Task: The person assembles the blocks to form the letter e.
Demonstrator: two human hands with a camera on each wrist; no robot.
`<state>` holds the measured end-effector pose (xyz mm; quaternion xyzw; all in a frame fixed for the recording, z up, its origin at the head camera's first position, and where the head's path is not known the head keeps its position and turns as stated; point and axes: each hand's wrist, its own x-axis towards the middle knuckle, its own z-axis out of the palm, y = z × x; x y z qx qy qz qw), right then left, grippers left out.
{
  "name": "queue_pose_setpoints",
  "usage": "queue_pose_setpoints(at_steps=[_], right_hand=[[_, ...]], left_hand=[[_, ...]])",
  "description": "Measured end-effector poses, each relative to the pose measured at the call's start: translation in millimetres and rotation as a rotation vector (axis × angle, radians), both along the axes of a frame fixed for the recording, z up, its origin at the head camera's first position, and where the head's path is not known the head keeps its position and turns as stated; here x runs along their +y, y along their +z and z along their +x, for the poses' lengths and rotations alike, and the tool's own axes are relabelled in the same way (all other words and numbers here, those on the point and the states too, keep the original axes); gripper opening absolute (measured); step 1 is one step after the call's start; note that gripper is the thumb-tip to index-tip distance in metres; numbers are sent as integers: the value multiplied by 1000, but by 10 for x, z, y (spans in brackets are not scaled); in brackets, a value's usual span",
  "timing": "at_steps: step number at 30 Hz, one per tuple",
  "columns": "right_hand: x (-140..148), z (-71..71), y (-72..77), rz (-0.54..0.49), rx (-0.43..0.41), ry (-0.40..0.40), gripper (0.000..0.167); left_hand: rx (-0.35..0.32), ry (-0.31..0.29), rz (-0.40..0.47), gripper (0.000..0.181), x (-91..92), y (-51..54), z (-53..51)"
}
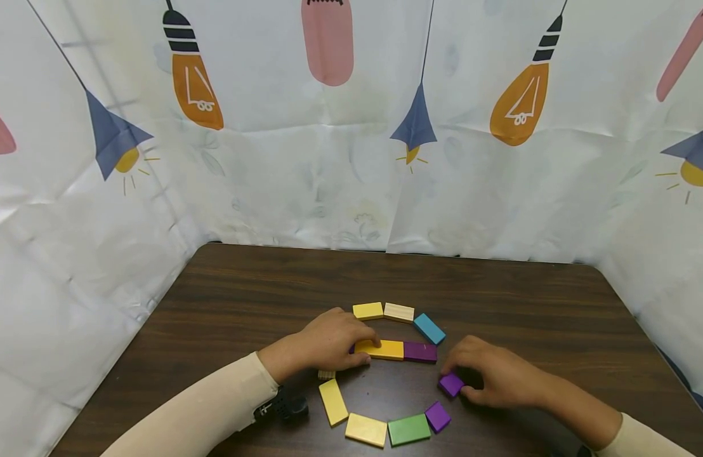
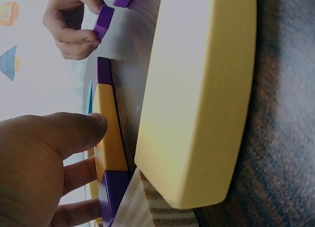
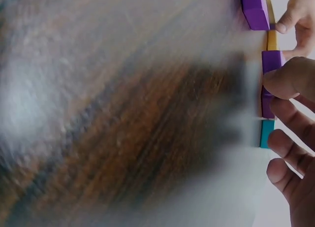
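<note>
My left hand (image 1: 334,339) is at a row across the middle of the table, its thumb and fingers about a yellow block (image 1: 390,350). A dark purple block (image 1: 420,352) adjoins that block's right end; another purple block (image 2: 114,190) shows at its other end in the left wrist view. On the right, my right hand (image 1: 497,371) pinches a small purple block (image 1: 451,384) between thumb and fingers. Just below it lies another purple block (image 1: 438,417), touching a green block (image 1: 409,430).
Behind the row, a yellow block (image 1: 368,310), a pale wooden block (image 1: 399,312) and a blue block (image 1: 429,329) form an arc. Nearer me, yellow blocks (image 1: 366,430) continue a curve on the dark wooden table (image 1: 260,279). A patterned white cloth (image 1: 306,165) hangs behind.
</note>
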<state>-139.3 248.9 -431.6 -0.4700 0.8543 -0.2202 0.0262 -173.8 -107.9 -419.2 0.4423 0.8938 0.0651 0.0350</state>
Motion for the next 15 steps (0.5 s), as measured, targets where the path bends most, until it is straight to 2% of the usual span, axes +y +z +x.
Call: queue_pose_setpoints(at_steps=[7, 15], right_hand=[[-29, 49, -7, -12, -34, 50, 45], [-53, 83, -12, -2, -75, 72, 44]], left_hand=[[-6, -1, 7, 28, 3, 1, -4], [-9, 1, 8, 28, 4, 4, 1]])
